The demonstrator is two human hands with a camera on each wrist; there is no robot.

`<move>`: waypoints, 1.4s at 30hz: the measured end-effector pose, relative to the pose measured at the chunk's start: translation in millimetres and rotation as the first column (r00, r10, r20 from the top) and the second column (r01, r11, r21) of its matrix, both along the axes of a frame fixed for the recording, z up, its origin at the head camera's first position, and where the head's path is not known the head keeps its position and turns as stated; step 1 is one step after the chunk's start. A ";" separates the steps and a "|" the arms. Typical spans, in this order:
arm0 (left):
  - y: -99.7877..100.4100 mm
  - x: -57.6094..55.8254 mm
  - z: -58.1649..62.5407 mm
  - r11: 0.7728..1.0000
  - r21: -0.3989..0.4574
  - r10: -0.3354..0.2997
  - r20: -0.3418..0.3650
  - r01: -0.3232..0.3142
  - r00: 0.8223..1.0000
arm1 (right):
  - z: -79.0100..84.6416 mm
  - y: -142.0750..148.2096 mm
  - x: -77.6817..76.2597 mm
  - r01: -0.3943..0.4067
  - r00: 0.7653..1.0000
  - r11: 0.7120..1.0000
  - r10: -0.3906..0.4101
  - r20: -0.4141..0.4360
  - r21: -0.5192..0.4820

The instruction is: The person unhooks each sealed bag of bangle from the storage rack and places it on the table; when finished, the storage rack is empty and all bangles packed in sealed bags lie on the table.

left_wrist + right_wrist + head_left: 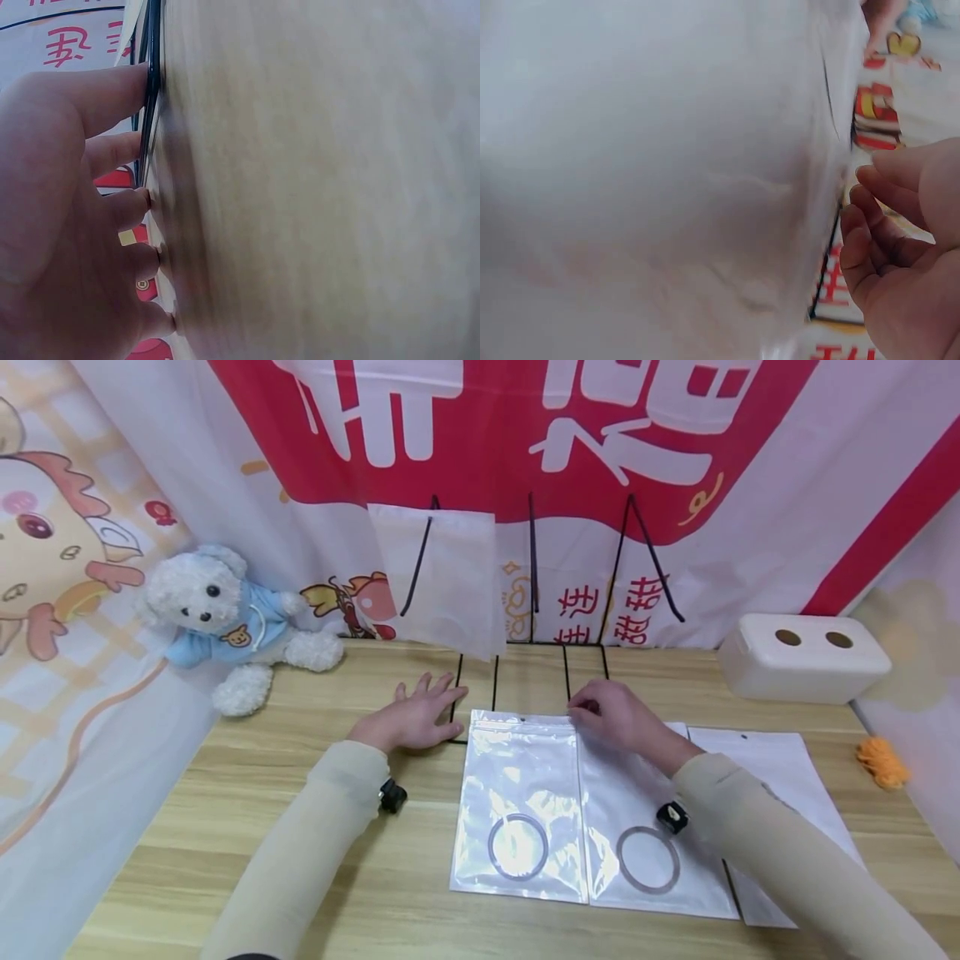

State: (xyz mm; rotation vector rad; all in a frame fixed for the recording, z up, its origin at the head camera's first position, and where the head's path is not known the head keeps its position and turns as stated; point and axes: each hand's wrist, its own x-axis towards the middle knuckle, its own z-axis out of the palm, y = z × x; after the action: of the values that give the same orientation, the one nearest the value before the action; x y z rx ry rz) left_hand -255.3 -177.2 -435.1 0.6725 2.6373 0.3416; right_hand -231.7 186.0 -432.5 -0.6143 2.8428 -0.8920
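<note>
My left hand (408, 718) lies palm down with spread fingers on the table, its fingertips at a black wire rack (532, 568). In the left wrist view, that hand's fingers (124, 208) touch the wood and wire. A clear-fronted zip bag (517, 785) with a ring (491, 847) inside lies before the rack. My right hand (618, 718) has bent fingers at this bag's top right corner; in the right wrist view, its fingertips (860, 225) sit right beside the film, and I cannot tell whether they pinch it. A second bag (615, 797) with a ring lies partly beneath that hand.
A third white bag (772, 768) lies partly under my right forearm. Another white bag (450, 585) hangs on the rack's left hook. A plush bear (247, 627) sits at the left, a white box (806, 660) with two holes and orange yarn (882, 762) at the right.
</note>
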 end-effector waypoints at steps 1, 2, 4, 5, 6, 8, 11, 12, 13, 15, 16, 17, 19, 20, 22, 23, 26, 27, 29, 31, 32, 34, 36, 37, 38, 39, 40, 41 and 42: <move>0.2 0.0 0.2 1.000 -0.001 0.000 0.001 0.000 1.000 | 1.6 4.1 -1.0 0.009 1.000 1.000 -0.009 0.005 -0.004; 0.4 -0.1 0.2 1.000 -0.002 0.001 0.003 -0.001 1.000 | 3.6 8.1 -1.9 0.020 1.000 1.000 -0.020 0.006 -0.002; 0.7 -0.2 0.3 1.000 0.002 0.002 0.009 -0.002 1.000 | 6.6 16.8 -4.7 0.047 0.999 0.999 -0.047 0.006 0.017; 0.8 -0.4 0.1 1.000 0.005 0.003 0.012 -0.003 1.000 | 7.6 21.3 -6.5 0.059 0.998 0.998 -0.059 0.009 0.029; 1.0 -0.4 0.4 1.000 0.013 0.005 0.017 -0.005 1.000 | 8.0 26.0 -8.5 0.070 0.998 0.997 -0.070 0.006 0.044; 1.1 -0.6 0.4 1.000 0.015 0.004 0.019 -0.005 1.000 | 8.2 34.7 -12.8 0.081 0.997 0.994 -0.081 -0.001 0.079; 1.2 -0.2 1.3 1.000 0.014 0.003 0.020 -0.003 1.000 | 5.2 46.6 -20.3 0.070 0.997 0.988 -0.071 0.000 0.134; 1.3 0.0 1.5 1.000 0.011 0.002 0.019 -0.003 1.000 | 4.1 50.0 -22.6 0.060 0.998 0.986 -0.061 -0.001 0.157; 1.1 -0.2 1.2 1.000 0.003 0.001 0.014 -0.001 1.000 | 2.8 52.7 -24.7 0.054 0.998 0.983 -0.057 0.013 0.176; 1.0 0.0 1.3 1.000 -0.003 0.004 0.013 -0.004 1.000 | 0.1 57.1 -29.4 0.031 0.999 0.976 -0.040 0.037 0.214; 1.2 0.0 1.2 1.000 -0.005 0.005 0.012 -0.005 1.000 | -1.1 58.8 -31.7 0.017 0.999 0.972 -0.029 0.046 0.232; 1.3 0.1 1.0 1.000 -0.007 0.005 0.011 -0.005 1.000 | -2.5 60.3 -34.1 0.008 0.998 0.969 -0.023 0.058 0.247; 1.8 0.2 0.9 1.000 -0.010 0.008 0.012 -0.008 1.000 | -4.6 62.3 -38.0 -0.007 0.996 0.963 -0.016 0.083 0.270; 2.0 0.4 0.9 1.000 -0.011 0.009 0.013 -0.009 1.000 | -5.5 62.9 -40.1 -0.016 0.996 0.960 -0.011 0.094 0.278; 2.2 0.5 0.6 1.000 -0.014 0.010 0.014 -0.009 1.000 | -6.9 63.5 -43.8 -0.026 0.994 0.957 -0.007 0.113 0.289; 2.1 0.5 0.7 1.000 -0.014 0.010 0.014 -0.010 1.000 | -7.6 63.6 -45.5 -0.030 0.992 0.955 -0.006 0.122 0.296; 1.7 1.0 1.4 1.000 -0.011 0.014 0.013 -0.014 1.000 | -7.6 63.5 -49.3 -0.038 0.989 0.951 -0.007 0.145 0.306; 1.3 1.2 1.8 1.000 -0.008 0.015 0.012 -0.015 1.000 | -8.0 63.4 -50.7 -0.040 0.989 0.950 -0.007 0.149 0.310; 2.2 1.1 2.8 1.000 -0.002 0.015 0.010 -0.015 1.000 | -8.5 64.9 -52.2 -0.041 0.988 0.948 -0.009 0.154 0.315; 2.7 0.9 3.5 1.000 0.007 0.020 0.012 -0.020 1.000 | -8.6 65.9 -52.8 -0.043 0.987 0.949 -0.007 0.158 0.313; 2.7 0.7 3.8 1.000 0.012 0.023 0.014 -0.023 1.000 | -8.8 66.2 -53.0 -0.045 0.987 0.950 -0.006 0.161 0.310; 2.1 0.1 3.6 0.999 0.022 0.026 0.022 -0.026 0.999 | -8.8 66.6 -52.9 -0.045 0.986 0.953 -0.006 0.166 0.300; 0.7 -1.0 2.9 0.999 0.042 0.025 0.035 -0.027 0.999 | -8.5 66.7 -52.2 -0.045 0.985 0.956 -0.006 0.174 0.290; -0.2 -1.3 2.9 0.998 0.056 0.026 0.044 -0.029 0.999 | -8.7 66.7 -52.2 -0.044 0.984 0.957 -0.008 0.177 0.286; -1.0 -1.9 2.8 0.997 0.070 0.025 0.048 -0.028 0.999 | -8.6 66.7 -51.7 -0.043 0.984 0.959 -0.009 0.181 0.280; -2.0 -2.4 3.1 0.996 0.088 0.027 0.052 -0.031 0.998 | -9.0 67.0 -51.5 -0.042 0.983 0.960 -0.009 0.183 0.276; -3.1 -2.7 3.6 0.993 0.109 0.030 0.056 -0.036 0.998 | -9.2 67.3 -51.2 -0.042 0.983 0.961 -0.010 0.184 0.274; -4.2 -3.1 4.3 0.990 0.132 0.037 0.061 -0.044 0.997 | -9.3 67.6 -50.7 -0.040 0.983 0.961 -0.011 0.185 0.274; -5.6 -3.4 4.9 0.986 0.156 0.043 0.064 -0.053 0.997 | -9.9 67.9 -50.4 -0.039 0.983 0.961 -0.013 0.185 0.273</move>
State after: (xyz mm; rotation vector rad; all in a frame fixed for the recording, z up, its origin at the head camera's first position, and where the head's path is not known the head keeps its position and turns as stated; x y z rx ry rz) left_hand -258.7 -182.8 -430.2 0.6377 2.5911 0.5810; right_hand -282.1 253.9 -442.3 -0.4867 2.7193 -0.5044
